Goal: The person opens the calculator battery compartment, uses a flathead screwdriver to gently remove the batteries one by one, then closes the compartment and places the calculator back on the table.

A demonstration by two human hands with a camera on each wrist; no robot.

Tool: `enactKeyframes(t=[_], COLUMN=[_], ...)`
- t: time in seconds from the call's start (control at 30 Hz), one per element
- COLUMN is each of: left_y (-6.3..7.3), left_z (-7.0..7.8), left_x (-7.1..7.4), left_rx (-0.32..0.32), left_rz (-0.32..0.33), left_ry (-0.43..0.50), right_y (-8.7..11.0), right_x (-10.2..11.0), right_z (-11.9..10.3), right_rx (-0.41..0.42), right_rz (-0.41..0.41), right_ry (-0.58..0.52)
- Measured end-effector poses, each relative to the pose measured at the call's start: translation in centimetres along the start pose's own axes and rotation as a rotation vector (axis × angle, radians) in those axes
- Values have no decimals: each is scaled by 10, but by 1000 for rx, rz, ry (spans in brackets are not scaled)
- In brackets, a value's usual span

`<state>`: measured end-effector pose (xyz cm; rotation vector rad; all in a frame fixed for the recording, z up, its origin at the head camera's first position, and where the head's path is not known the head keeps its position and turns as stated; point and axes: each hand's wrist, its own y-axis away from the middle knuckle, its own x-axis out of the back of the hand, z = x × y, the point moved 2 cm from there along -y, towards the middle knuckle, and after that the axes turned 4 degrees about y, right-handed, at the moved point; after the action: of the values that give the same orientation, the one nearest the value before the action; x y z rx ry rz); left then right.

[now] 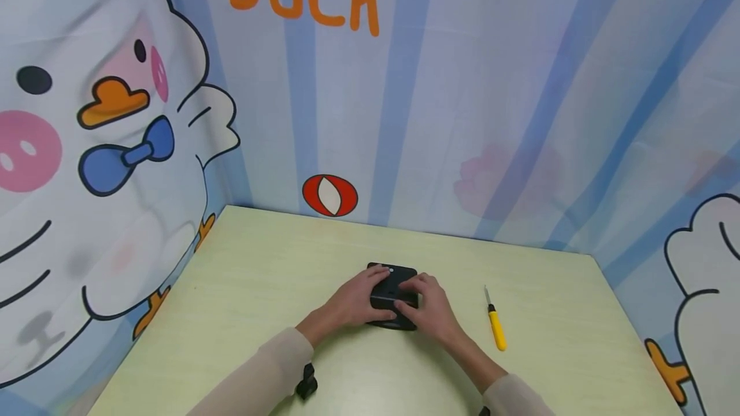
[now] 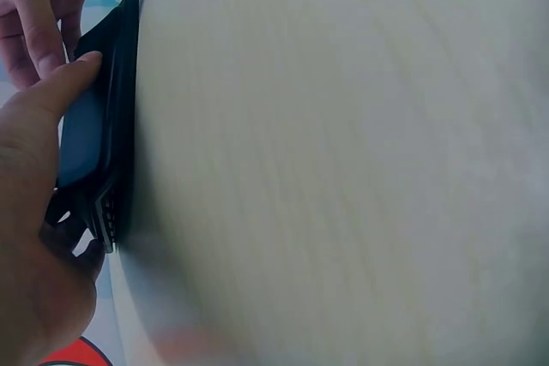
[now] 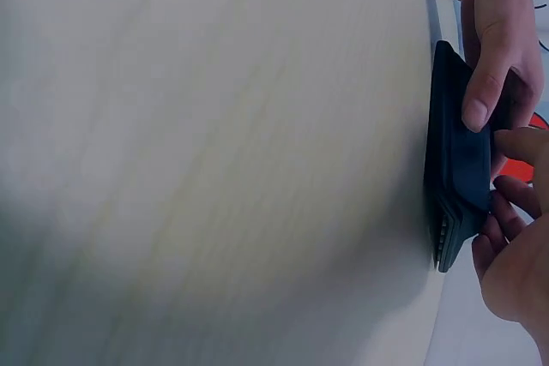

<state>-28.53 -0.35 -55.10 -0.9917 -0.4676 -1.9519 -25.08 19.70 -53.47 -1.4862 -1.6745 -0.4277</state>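
Observation:
A black wedge-shaped device point(image 1: 383, 302) lies on the table between both hands. Small slots show along its edge in the wrist views, where its body point(image 2: 86, 139) rises from a thin flat base. My left hand point(image 1: 354, 298) grips its left side, thumb along the near part and fingers over the far part. From the right, my right hand point(image 1: 433, 311) holds it with bent fingers, their tips on the top and right side. In the right wrist view the left thumb point(image 3: 485, 100) lies on the raised body point(image 3: 463, 160). The palm sides of the fingers are partly hidden.
A screwdriver point(image 1: 496, 327) with a yellow handle lies to the right of the hands, its tip pointing away. The pale table point(image 1: 277, 255) meets a printed duck curtain point(image 1: 439, 82) at its back and sides. A black strap piece point(image 1: 307, 382) hangs by the left sleeve.

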Motion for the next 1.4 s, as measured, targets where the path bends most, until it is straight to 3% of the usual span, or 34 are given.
enactKeyframes(t=[0.47,1.4], left_y=[-2,-3], left_z=[-3,-6], left_x=[0,-5], left_rx=[-44,-35], left_rz=[-11,0], left_ry=[-68,-30], right_y=[-8,-13], right_x=[-6,-8], right_z=[-4,4], right_rx=[116,109], right_rz=[-47,-108], right_ry=[31,-1])
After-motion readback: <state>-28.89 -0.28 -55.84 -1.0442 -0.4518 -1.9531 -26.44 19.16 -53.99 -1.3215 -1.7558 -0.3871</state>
